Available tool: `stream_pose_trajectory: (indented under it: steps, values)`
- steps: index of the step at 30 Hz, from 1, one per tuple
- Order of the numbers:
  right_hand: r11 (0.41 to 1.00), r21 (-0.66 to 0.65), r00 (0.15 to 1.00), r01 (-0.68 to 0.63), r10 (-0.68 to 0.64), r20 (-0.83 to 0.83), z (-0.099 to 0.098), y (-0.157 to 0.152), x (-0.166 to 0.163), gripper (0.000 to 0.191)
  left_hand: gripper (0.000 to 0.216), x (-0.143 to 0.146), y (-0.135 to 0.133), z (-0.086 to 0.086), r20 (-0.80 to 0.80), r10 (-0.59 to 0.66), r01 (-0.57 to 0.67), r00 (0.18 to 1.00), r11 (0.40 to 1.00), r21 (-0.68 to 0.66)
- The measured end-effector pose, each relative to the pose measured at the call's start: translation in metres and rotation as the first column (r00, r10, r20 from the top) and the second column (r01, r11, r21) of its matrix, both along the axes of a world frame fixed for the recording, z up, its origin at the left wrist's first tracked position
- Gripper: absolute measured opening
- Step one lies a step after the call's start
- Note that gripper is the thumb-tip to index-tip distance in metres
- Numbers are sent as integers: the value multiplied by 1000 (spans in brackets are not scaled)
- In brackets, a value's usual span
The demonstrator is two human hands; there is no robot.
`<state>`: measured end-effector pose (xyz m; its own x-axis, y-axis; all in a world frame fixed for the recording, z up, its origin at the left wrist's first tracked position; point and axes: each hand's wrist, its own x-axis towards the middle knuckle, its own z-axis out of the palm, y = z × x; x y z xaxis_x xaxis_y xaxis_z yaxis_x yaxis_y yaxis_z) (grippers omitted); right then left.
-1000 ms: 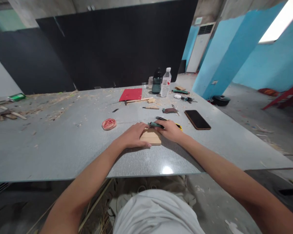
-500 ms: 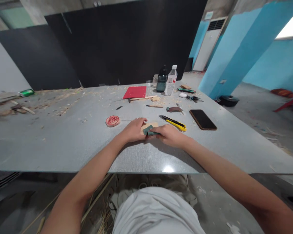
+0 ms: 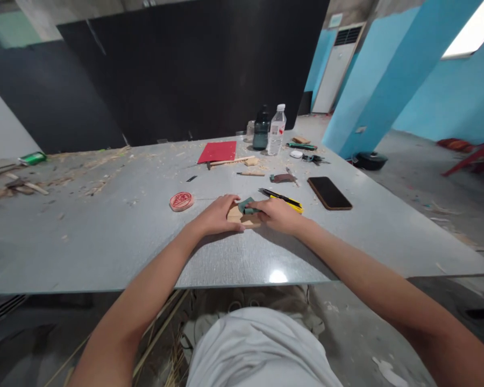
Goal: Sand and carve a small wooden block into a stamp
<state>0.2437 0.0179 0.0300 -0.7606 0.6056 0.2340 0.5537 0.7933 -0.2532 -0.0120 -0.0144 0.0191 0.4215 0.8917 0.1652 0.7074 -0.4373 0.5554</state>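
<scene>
A small pale wooden block (image 3: 234, 214) lies flat on the grey table. My left hand (image 3: 216, 216) grips its left end, thumb on the near side and fingers on the far side. In my right hand (image 3: 280, 215) is a folded piece of green sandpaper (image 3: 248, 206), pressed by the fingertips onto the top of the block towards its far edge. Just beyond my right hand lies a yellow and black utility knife (image 3: 280, 198), partly hidden by it. To the left of my left hand rests a round wooden piece with a red carved design (image 3: 181, 201).
A phone (image 3: 329, 193) lies at the right. Farther back are a carving tool (image 3: 250, 173), a brown strip (image 3: 282, 178), a red sheet (image 3: 216, 152), a water bottle (image 3: 277, 130) and a dark bottle (image 3: 261, 129). Wood shavings litter the table's far left.
The sandpaper and my right hand have moved away from me across the block, uncovering more of its near part. My left hand stays on the block. The view has shifted slightly.
</scene>
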Motion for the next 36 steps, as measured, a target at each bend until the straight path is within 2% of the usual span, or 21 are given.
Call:
stream_pose_trajectory:
  steps: [2, 7, 9, 11, 15, 19, 22, 24, 29, 36]
  values:
    - [999, 11, 1000, 30, -30, -2, 1, 3, 2, 44, 86, -1, 0, 0, -25, -6, 6, 1000, 1000, 20]
    - [992, 5, 992, -125, 125, -5, 3, -9, 0, 38, 77, -1, 2, -2, -68, -27, 32, 997, 997, 65]
    - [991, -3, 991, -136, 136, -13, 3, -11, 0, 36, 77, -2, 2, -3, -66, -40, 45, 997, 996, 74]
    - [995, -6, 995, -95, 95, -5, 4, -7, 3, 37, 79, -2, 2, -5, -62, -46, 51, 997, 996, 78]
    - [996, 27, 995, 89, -90, 42, 3, 5, 12, 37, 85, -1, 2, -6, -87, -21, 30, 996, 995, 97]
    - [976, 63, 977, 209, -205, -62, -2, 10, 16, 36, 87, 2, 1, -3, -92, 7, 13, 996, 978, 209]
    - [971, 77, 954, 227, -206, -216, -8, 9, 13, 41, 89, 4, 0, 0, -87, 20, 9, 996, 948, 319]
    - [976, 90, 945, 200, -168, -279, -11, 8, 11, 42, 92, 4, -1, 0, -77, -15, 41, 997, 933, 357]
    - [984, 120, 948, 130, -88, -306, -13, 6, 9, 45, 94, 4, -2, -4, -56, -66, 82, 996, 929, 362]
    - [984, 83, 940, 160, -126, -316, -10, 11, 12, 40, 91, 9, -3, -5, 1, -50, 47, 999, 940, 337]
